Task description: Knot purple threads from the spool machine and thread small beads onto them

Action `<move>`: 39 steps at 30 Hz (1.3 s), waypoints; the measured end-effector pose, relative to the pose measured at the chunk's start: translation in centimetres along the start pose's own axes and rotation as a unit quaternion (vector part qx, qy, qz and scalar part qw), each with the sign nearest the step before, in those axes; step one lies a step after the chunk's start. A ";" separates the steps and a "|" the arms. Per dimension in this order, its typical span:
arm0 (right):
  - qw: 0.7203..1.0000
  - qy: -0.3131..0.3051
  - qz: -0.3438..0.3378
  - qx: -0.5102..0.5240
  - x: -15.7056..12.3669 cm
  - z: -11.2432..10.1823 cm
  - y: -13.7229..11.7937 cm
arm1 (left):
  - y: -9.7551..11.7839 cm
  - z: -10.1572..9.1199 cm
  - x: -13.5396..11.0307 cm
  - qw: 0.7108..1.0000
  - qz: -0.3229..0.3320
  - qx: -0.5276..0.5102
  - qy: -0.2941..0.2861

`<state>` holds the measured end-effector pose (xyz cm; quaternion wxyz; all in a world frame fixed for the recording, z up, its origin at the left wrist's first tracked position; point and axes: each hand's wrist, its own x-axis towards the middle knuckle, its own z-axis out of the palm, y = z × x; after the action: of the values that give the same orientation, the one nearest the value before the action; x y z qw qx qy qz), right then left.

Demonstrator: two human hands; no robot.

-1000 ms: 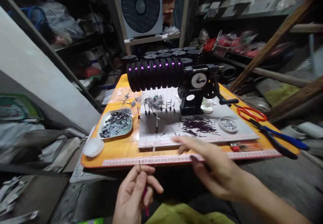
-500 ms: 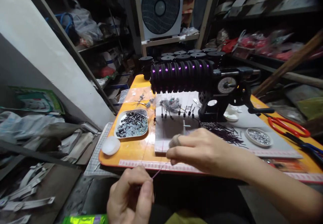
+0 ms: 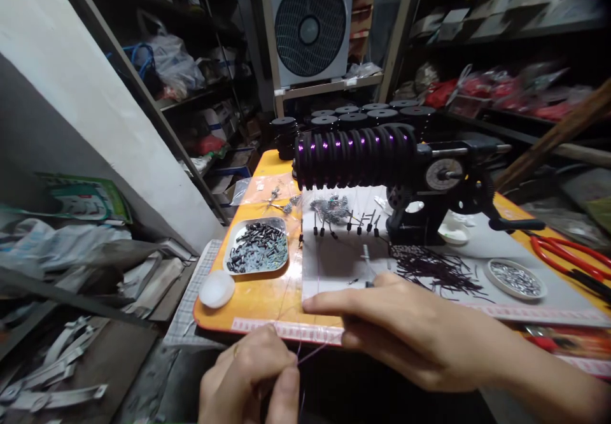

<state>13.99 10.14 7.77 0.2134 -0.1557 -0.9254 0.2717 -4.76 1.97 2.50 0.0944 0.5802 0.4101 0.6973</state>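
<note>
Low in the front, my left hand [image 3: 251,373] is closed, thumb and forefinger pinching a thin purple thread [image 3: 312,353]. From there the thread runs up and right to my right hand [image 3: 405,328], at the table's front edge. My right forefinger points left over the edge of the grey board [image 3: 341,265], while the other fingers curl in by the thread; their tips are partly hidden. A winding machine [image 3: 353,156] with a row of black spools showing purple stands behind my hands. Several small dark weights [image 3: 359,230] hang below it near the board.
Left on the yellow table [image 3: 260,293] are a tray of small metal parts [image 3: 258,246] and a white round lid [image 3: 216,290]. To the right lie dark short tubes [image 3: 436,271], a dish of silver pieces [image 3: 515,279] and red-handled scissors [image 3: 573,252]. A box fan [image 3: 310,29] stands behind.
My right hand has moved a little down and nearer, and its forefinger now stretches out to the left. My left hand still pinches the thread, slightly lower. The whole view has shifted slightly.
</note>
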 end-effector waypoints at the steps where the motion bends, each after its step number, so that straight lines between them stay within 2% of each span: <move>1: 0.999 0.024 0.004 0.034 -0.3 0.1 0.1 | -0.3 0.1 0.3 1.000 -0.009 -0.016 -0.012; 3: 0.976 0.085 0.019 0.199 -0.5 0.7 0.1 | -1.1 0.9 0.7 0.998 -0.027 -0.051 -0.036; 5: 0.909 0.159 0.036 0.384 -0.1 1.6 -0.1 | -1.9 2.3 0.9 0.997 -0.023 -0.065 -0.026; 6: 0.879 0.196 0.040 0.433 0.2 2.1 -0.1 | -2.3 3.1 1.0 0.999 -0.003 -0.049 0.000; 7: 0.868 0.226 0.047 0.440 0.5 2.5 0.0 | -2.6 3.7 1.0 0.999 0.039 -0.018 0.005; 8: 0.877 0.252 0.047 0.405 0.8 2.9 0.1 | -2.8 4.2 1.0 0.996 0.088 0.021 -0.002; 9: 0.902 0.275 0.045 0.330 1.1 3.2 0.4 | -3.0 4.6 1.1 0.988 0.138 0.061 -0.022; 11: 0.948 0.298 0.025 0.110 1.2 3.6 1.0 | -3.1 4.8 1.2 0.966 0.219 0.125 -0.057; 13: 0.958 0.280 -0.012 -0.063 0.8 3.6 1.5 | -2.7 4.4 1.5 0.963 0.228 0.119 -0.075; 15: 0.966 0.243 -0.016 -0.080 0.3 3.4 1.5 | -2.1 4.0 1.9 0.986 0.137 0.040 -0.084; 17: 0.980 0.197 0.010 0.026 -0.1 3.0 1.2 | -1.3 3.8 2.5 0.992 -0.008 -0.069 -0.105; 19: 0.972 0.165 0.059 0.160 -0.3 2.6 0.7 | -0.6 3.7 3.3 0.967 -0.125 -0.163 -0.148; 21: 0.938 0.146 0.101 0.297 -0.3 2.3 0.4 | -0.1 3.8 4.0 0.923 -0.200 -0.254 -0.207; 23: 0.895 0.131 0.131 0.406 -0.2 2.1 0.2 | 0.0 3.9 4.5 0.878 -0.243 -0.331 -0.246; 24: 0.879 0.120 0.140 0.439 -0.3 1.9 0.2 | 0.0 3.9 4.6 0.868 -0.249 -0.347 -0.252; 25: 0.873 0.106 0.149 0.452 -0.3 1.8 0.1 | 0.0 3.9 4.6 0.871 -0.247 -0.343 -0.251; 28: 0.891 0.066 0.167 0.416 -0.7 1.0 -0.4 | -0.2 3.5 4.5 0.899 -0.226 -0.281 -0.247; 30: 0.915 0.040 0.140 0.376 -1.0 0.6 -0.8 | -0.2 3.3 4.5 0.897 -0.222 -0.283 -0.257; 31: 0.927 0.039 0.119 0.353 -1.0 0.5 -0.9 | -0.1 3.3 4.5 0.900 -0.213 -0.282 -0.256; 32: 0.938 0.053 0.105 0.326 -1.1 0.6 -1.0 | 0.0 3.3 4.5 0.915 -0.187 -0.262 -0.243; 33: 0.948 0.082 0.099 0.292 -1.1 0.8 -1.1 | 0.1 3.4 4.5 0.942 -0.137 -0.216 -0.219; 34: 0.955 0.124 0.096 0.253 -1.0 1.3 -1.0 | 0.2 3.5 4.4 0.967 -0.063 -0.152 -0.193; 35: 0.957 0.177 0.090 0.212 -0.9 1.8 -1.0 | 0.2 3.7 4.1 0.981 0.023 -0.084 -0.172; 37: 0.942 0.286 0.062 0.166 -0.7 3.0 -0.9 | 0.1 4.2 3.2 0.973 0.162 0.021 -0.161; 38: 0.927 0.322 0.049 0.186 -0.6 3.5 -0.9 | -0.1 4.3 2.6 0.966 0.197 0.043 -0.162; 39: 0.910 0.336 0.042 0.240 -0.6 3.8 -0.9 | -0.3 4.5 2.0 0.967 0.195 0.053 -0.153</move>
<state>12.54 7.54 5.18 0.5309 -0.2207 -0.6986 0.4258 -1.51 5.42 3.67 -0.0126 0.7526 0.3063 0.5828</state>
